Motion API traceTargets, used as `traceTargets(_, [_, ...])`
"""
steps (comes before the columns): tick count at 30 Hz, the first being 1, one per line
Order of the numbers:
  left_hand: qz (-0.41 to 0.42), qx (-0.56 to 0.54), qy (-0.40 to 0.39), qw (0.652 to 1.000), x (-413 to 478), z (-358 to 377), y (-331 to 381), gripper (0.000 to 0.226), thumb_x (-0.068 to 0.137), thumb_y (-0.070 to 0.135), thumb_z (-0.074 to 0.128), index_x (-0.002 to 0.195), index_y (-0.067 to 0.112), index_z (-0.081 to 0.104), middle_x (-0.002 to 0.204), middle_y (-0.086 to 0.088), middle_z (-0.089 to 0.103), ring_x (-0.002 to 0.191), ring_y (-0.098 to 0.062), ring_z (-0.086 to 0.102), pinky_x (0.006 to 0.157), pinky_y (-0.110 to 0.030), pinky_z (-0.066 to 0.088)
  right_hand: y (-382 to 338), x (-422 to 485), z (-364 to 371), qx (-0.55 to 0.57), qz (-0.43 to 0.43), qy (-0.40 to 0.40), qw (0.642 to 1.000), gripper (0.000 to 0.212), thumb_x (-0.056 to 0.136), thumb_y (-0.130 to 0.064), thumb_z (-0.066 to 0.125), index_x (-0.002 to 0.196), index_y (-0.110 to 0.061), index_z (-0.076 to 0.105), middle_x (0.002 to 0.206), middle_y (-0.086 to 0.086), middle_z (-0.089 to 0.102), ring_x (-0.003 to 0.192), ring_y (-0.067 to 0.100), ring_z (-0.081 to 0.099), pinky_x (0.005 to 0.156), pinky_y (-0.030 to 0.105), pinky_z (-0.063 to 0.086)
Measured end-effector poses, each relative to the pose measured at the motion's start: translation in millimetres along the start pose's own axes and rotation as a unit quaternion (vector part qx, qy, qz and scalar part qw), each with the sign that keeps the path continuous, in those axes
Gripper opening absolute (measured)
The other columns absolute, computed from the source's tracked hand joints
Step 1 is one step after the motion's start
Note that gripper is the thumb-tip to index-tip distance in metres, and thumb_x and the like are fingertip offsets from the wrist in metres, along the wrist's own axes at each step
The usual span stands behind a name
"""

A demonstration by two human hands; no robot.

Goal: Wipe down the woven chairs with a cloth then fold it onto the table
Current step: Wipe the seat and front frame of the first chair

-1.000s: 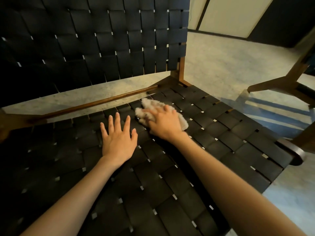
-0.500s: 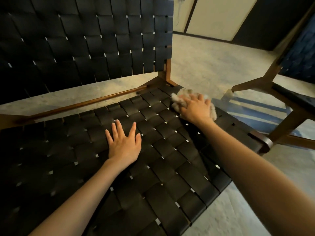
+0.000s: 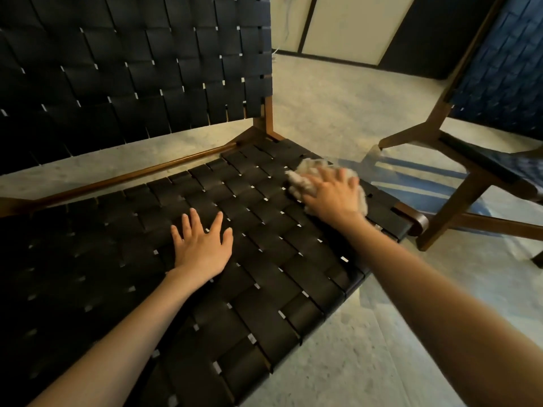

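Note:
A black woven chair with a brown wooden frame fills the view, its seat under both my hands and its backrest upright behind. My right hand presses a crumpled beige fluffy cloth flat against the seat's far right corner, fingers spread over it. My left hand lies flat on the middle of the seat, fingers straight and spread, holding nothing. A second woven chair, dark blue, stands to the right.
The second chair's wooden legs reach close to the first chair's right front corner. Pale concrete floor lies between and around the chairs. A dark wall and light panels stand at the back.
My right hand slid the cloth from the seat's middle rear out to the far right corner. My left hand stayed flat on the seat. The view turned right, showing more of the second chair.

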State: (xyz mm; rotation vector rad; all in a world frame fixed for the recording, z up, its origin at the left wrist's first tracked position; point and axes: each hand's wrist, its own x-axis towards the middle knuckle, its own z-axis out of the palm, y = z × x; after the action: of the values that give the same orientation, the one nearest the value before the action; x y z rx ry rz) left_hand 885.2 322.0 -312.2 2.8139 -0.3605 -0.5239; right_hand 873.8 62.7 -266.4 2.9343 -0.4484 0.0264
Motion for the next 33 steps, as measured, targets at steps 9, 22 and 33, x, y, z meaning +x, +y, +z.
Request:
traceTargets(9, [0.024,-0.005,-0.015,1.0,-12.3,7.8,15.0,0.053,0.099,0.051,0.013,0.149,0.037,0.003,0.159,-0.006,-0.008,0.144,-0.032,-0.013,0.111,-0.057,-0.009,-36.0,-49.8,2.2,0.12,-0.069,0.002,0.99,0.049,0.089,-0.043,0.049,0.137,-0.038,0.043,0.14,-0.004,0.049,0.131,0.026,0.032,0.105,0.044,0.027])
traceTargets(22, [0.06,-0.008,-0.013,0.998,-42.1,10.1,5.6,0.052,0.1,0.05,0.014,0.149,0.038,0.004,0.159,-0.002,-0.003,0.146,-0.027,-0.008,0.116,-0.045,-0.005,46.5,-58.5,-21.4,0.027,0.063,0.011,0.998,0.06,0.094,-0.045,0.048,0.148,-0.031,0.027,0.157,0.0,0.02,0.141,0.032,0.014,0.113,0.048,0.018])
traceTargets(33, [0.072,-0.017,-0.014,0.997,-58.7,11.4,4.5,0.052,0.1,0.05,0.015,0.149,0.036,0.006,0.159,0.0,-0.001,0.146,-0.025,-0.006,0.116,-0.044,-0.004,-16.5,-148.8,-20.0,0.16,-0.08,0.021,0.984,0.039,0.09,-0.05,0.043,0.128,-0.044,0.05,0.13,-0.011,0.057,0.124,0.021,0.04,0.098,0.039,0.032])
